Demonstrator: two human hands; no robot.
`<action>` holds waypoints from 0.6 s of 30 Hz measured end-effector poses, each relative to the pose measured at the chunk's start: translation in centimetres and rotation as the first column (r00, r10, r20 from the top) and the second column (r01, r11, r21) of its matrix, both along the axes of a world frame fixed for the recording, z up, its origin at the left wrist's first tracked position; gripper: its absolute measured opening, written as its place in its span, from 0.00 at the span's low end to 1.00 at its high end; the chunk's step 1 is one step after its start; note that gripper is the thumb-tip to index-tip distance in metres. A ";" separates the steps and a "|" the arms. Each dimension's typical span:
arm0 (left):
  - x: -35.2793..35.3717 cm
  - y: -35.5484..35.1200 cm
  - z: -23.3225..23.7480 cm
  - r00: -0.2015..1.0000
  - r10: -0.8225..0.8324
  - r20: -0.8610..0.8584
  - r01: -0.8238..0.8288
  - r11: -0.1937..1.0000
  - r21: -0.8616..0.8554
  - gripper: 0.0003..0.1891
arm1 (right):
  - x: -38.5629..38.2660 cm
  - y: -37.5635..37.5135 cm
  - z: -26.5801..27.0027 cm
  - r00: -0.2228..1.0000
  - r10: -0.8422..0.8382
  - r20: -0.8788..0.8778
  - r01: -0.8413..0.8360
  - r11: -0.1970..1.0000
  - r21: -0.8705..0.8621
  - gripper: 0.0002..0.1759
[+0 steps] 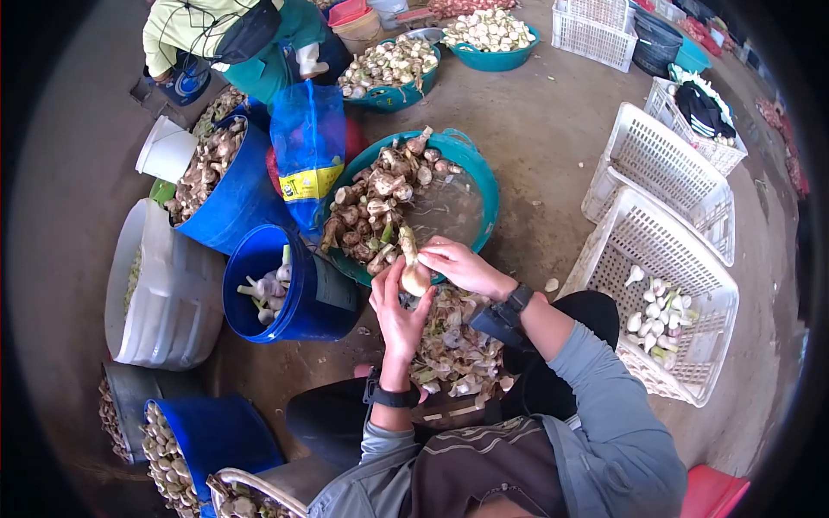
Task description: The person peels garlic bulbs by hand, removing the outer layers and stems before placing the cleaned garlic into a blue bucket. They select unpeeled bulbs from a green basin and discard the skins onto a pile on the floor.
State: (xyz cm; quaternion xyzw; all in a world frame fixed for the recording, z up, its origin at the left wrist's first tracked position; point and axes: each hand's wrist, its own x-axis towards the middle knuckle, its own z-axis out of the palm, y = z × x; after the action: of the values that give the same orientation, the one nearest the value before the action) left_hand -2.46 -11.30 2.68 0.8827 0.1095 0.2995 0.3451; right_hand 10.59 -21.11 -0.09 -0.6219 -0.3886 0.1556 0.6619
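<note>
A garlic bulb (415, 280) with a thick stem is held upright over the near rim of a green tub (489, 194). My left hand (397, 318) is closed round the bulb's lower part, thumb on one side and fingers on the other. From the right, my right hand (465, 268) pinches at the bulb's neck, where the stem begins; its fingertips partly hide that spot. Brown, unpeeled garlic bulbs (380, 194) are heaped in the tub's left half, beside murky water. Below my hands lies a pile of peeled garlic skins (458, 345).
A blue bucket (324, 293) with white garlic stands at left. A white crate (596, 250) at right holds cleaned bulbs (661, 319). Blue barrels (237, 203) and a blue bag (306, 129) stand farther left. Another person (207, 34) works at the upper left.
</note>
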 end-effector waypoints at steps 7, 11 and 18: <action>-0.1 -1.0 1.1 0.998 0.059 0.007 -0.059 0.975 0.216 0.35 | -0.8 -0.5 1.2 0.956 -0.130 0.265 0.159 0.983 -0.090 0.09; 0.0 -0.2 1.0 0.935 -0.226 0.273 0.343 0.385 -0.856 0.33 | -1.8 -0.3 1.5 0.797 0.164 -0.582 -0.044 0.976 0.215 0.08; 1.1 0.5 -1.1 0.942 -0.088 0.323 0.316 0.551 -0.772 0.33 | -1.7 -0.4 3.1 0.840 0.272 -0.470 -0.251 0.962 0.108 0.12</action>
State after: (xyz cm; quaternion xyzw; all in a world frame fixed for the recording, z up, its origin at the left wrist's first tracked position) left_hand -1.33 -10.78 1.60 0.5866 0.0880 0.2807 0.7545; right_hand 8.87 -21.51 3.01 -0.4909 -0.2966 0.3852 0.7230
